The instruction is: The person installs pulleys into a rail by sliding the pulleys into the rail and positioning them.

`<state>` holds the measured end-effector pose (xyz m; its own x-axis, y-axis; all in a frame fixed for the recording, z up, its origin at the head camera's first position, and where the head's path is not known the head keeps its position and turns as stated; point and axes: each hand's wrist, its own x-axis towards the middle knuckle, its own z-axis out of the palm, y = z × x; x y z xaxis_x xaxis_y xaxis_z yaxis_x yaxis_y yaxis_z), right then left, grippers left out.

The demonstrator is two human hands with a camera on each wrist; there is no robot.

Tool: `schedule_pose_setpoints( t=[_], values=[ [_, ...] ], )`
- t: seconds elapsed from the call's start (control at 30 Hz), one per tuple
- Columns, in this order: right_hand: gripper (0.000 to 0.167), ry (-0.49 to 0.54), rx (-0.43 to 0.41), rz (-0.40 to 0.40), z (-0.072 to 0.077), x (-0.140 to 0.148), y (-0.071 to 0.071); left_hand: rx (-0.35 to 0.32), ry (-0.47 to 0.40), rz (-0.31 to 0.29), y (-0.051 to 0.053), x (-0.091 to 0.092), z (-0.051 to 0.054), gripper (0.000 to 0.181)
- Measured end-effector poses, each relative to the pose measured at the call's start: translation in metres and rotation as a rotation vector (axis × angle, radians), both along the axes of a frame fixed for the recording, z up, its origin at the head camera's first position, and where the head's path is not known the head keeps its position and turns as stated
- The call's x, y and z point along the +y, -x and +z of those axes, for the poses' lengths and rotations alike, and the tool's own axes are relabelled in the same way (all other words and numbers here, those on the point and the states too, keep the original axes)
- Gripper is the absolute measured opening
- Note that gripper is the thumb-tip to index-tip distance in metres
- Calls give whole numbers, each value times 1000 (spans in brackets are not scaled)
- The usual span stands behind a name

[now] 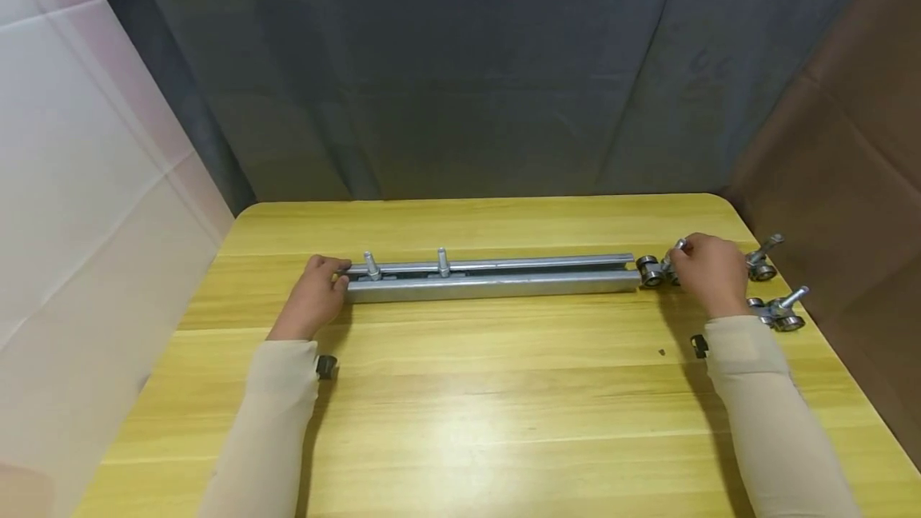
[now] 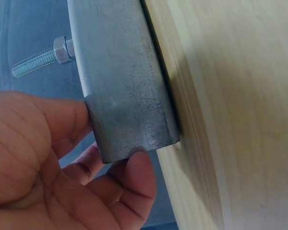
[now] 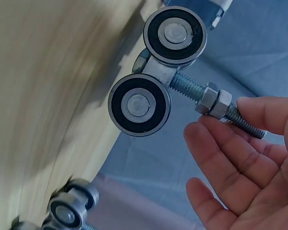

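Note:
A slotted metal rail lies across the wooden table, two upright threaded bolts rising from its slot near the left end. My left hand holds that left end; in the left wrist view one digit lies against the rail's bolt side while other fingers curl at its cut end. Beyond the right end, my right hand pinches the threaded bolt of a roller trolley. The right wrist view shows this trolley's black-and-silver wheels, with two nuts on the bolt. Its front wheels sit close to the rail's open end.
Two more roller trolleys lie to the right of my right hand, one farther back and one nearer. A small dark speck is on the table. Dark cloth hangs behind the table's back edge.

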<state>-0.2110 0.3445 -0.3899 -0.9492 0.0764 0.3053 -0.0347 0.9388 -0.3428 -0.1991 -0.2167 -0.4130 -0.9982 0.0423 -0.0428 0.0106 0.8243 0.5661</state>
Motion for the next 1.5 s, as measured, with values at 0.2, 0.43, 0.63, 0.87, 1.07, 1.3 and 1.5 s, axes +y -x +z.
schedule_pose_setpoints(
  t=[0.2,0.43,0.63,0.87,1.07,1.3,1.5],
  values=[
    [28,19,-17,22,0,-12,2,-1,0,4,0,1,1,38],
    [24,32,-28,56,-2,-25,2,-8,-3,-1,-1,0,2,39],
    [25,30,-27,84,-2,-36,3,0,-10,-7,-3,1,4,38],
    [23,9,-33,99,-5,-44,5,16,-12,-10,-4,2,3,38],
    [23,23,-26,113,-10,-55,6,8,-7,-3,-3,1,1,38],
    [24,48,-33,127,-12,-72,5,3,-15,-2,-3,1,0,39],
    [27,51,-11,146,-14,-86,5,3,-16,-5,-2,1,-1,39]
  ],
)
